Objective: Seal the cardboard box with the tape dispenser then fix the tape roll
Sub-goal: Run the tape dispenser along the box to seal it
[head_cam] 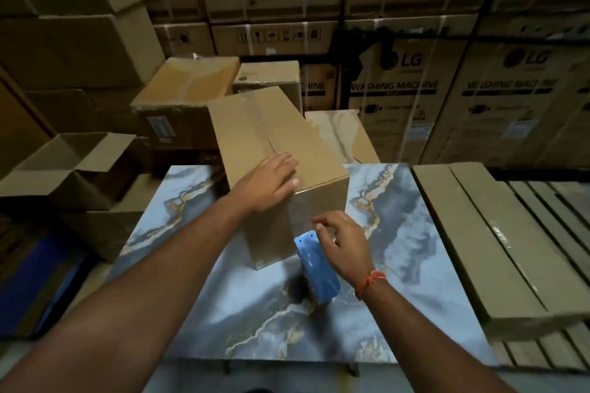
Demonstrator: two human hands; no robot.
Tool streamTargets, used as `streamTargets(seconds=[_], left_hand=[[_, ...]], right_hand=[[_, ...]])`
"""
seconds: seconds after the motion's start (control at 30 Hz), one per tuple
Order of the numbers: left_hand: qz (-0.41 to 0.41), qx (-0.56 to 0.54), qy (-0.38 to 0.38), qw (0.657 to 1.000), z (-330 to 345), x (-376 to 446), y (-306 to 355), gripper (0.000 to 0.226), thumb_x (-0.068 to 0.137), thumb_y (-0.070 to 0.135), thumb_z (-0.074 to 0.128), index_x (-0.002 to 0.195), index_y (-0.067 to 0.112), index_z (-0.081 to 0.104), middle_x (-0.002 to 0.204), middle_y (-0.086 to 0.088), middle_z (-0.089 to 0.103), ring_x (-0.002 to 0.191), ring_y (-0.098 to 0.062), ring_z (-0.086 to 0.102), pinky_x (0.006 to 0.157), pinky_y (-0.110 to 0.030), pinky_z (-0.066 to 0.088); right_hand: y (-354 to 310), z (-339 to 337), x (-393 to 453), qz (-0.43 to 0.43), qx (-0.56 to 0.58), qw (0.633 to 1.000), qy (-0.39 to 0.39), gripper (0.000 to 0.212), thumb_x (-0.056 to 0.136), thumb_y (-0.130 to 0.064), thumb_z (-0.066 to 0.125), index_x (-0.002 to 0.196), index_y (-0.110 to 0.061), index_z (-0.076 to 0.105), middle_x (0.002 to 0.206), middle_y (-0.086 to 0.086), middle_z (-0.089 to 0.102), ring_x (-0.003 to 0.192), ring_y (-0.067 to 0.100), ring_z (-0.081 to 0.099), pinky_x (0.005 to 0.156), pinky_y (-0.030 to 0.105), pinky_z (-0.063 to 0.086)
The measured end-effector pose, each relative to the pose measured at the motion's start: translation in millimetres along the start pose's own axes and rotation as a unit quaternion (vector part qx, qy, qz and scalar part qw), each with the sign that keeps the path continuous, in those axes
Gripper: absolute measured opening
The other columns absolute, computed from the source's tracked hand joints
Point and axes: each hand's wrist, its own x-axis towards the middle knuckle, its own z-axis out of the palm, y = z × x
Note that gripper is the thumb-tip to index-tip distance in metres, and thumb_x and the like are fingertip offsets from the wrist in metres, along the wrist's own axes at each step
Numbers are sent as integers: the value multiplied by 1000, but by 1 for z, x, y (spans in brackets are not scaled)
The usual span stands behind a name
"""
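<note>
A closed brown cardboard box stands on a blue marbled table, with clear tape along its top seam and down its near face. My left hand lies flat on the box's near top edge, pressing the tape at the corner. My right hand grips a blue tape dispenser against the lower part of the near face, its toothed blade pointing up at the tape. The tape roll itself is hidden behind the dispenser and my hand.
An open empty carton sits at the left. Taped boxes are stacked behind the work box. Flat long cartons lie along the right. Tall washing machine cartons wall the back.
</note>
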Motion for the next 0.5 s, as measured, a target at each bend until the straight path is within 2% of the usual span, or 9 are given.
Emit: streamTargets(seconds=[0.17,0.33,0.4,0.5], left_hand=[[14,20,-70,997,12,22,-20,67,102,58,25,160,22,26,170,-9,18,158,-28,11,126,-49,16],[8,33,-83,996,27,28,-31,66,104,58,26,163,31,13,173,-1,4,159,-24,2,125,-48,5],[12,29,-81,996,30,28,-32,66,104,59,25,163,31,13,173,-2,4,159,-25,2,126,-48,5],[14,33,-77,996,30,31,-32,67,104,59,26,163,30,13,173,-2,4,159,-26,3,126,-49,6]], right_hand=[[19,17,-21,74,-2,997,-9,18,91,-25,61,105,-21,72,104,-6,68,99,10,59,90,29,48],[41,31,-36,153,33,986,-56,28,86,-36,68,112,-29,62,113,-2,62,105,12,58,92,31,49],[42,35,-42,192,58,978,-61,32,86,-32,73,114,-33,57,118,2,60,107,12,60,90,22,48],[35,36,-46,225,97,967,-74,39,86,-24,76,117,-29,53,112,-5,64,100,-6,62,76,7,47]])
